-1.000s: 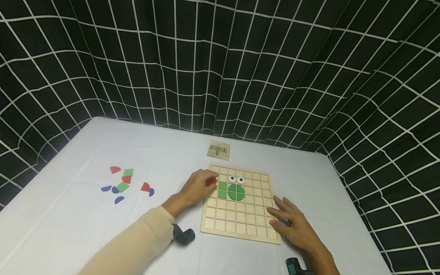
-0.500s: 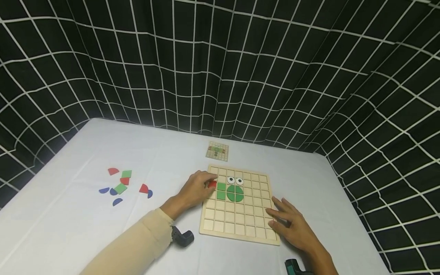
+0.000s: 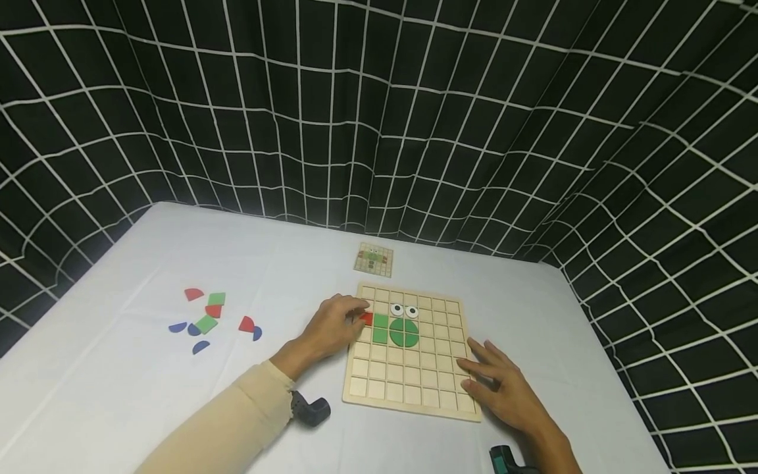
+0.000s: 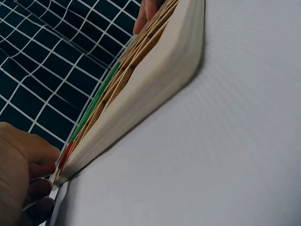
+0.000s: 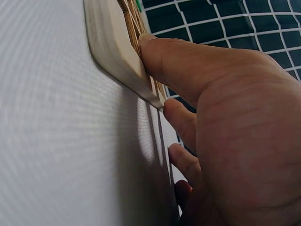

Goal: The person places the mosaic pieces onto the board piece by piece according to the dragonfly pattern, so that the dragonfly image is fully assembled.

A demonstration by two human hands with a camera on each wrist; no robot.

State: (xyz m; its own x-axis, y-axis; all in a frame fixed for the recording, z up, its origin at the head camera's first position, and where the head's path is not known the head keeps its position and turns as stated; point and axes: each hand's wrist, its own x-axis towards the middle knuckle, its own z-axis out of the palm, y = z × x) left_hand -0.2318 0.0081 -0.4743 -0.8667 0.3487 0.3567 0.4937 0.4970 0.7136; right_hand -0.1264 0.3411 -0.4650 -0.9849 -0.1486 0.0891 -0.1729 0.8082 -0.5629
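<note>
A square wooden grid board [image 3: 395,376] lies on the table. On it sit two white eye discs [image 3: 404,311], a green circle of quarter pieces [image 3: 404,333] and two green squares [image 3: 380,328]. To the left of the squares a red piece [image 3: 367,319] lies in a cell at the board's left edge. My left hand [image 3: 333,322] is right beside the red piece, thumb and forefinger spread at its left side; in the left wrist view the fingertips are close to the red piece [image 4: 66,154]. My right hand [image 3: 497,380] rests with spread fingers on the board's right edge.
A small pattern card [image 3: 374,259] lies behind the board. Loose pieces lie to the left: red quarter circles [image 3: 247,324], green squares [image 3: 206,324] and blue half circles [image 3: 201,347]. A black curtain with white grid lines [image 3: 331,118] stands behind the table.
The red piece has gone down into a cell beside the upper green square. My left hand has since drawn slightly left from it. The right hand stays at the board's edge.
</note>
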